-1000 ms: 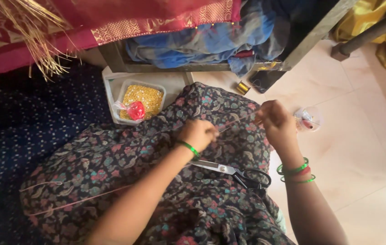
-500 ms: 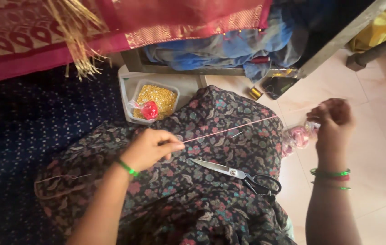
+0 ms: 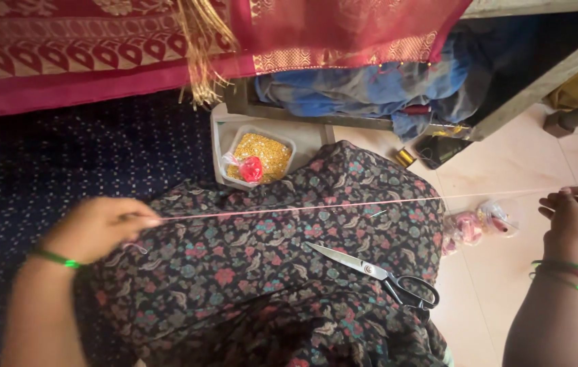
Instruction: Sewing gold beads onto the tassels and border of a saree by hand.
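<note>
A: Head view. The left hand [image 3: 102, 228] sat at the left over the dark floral cloth [image 3: 268, 272], blurred, fingers closed in a pinch on one end of a pale thread [image 3: 343, 204]. A green bangle circled that wrist.

B: And the other end?

A: The right hand [image 3: 574, 214] held it at the far right, above the pale tiled floor [image 3: 506, 299]. Fingers were curled in around the thread; the exact grip was too small to make out. Green and red bangles ringed that wrist. The thread ran taut, nearly level, from hand to hand, passing above the cloth.

B: What lay on the cloth?

A: A pair of scissors [image 3: 377, 275] with black handles, blades together, pointing up-left, lying below the thread and apart from both hands.

B: Beyond that?

A: A white tray [image 3: 224, 146] at the cloth's top edge held a small tub of yellow beads [image 3: 268, 153], with a red item in clear wrap [image 3: 251, 168] resting against it. Small clear bags with pink contents [image 3: 479, 224] lay on the tiles just right of the cloth, under the thread. A gold thread spool [image 3: 404, 158] stood near a dark phone [image 3: 442, 149]. Red-and-gold fabric [image 3: 98, 54] with a gold tassel hung across the top.
</note>
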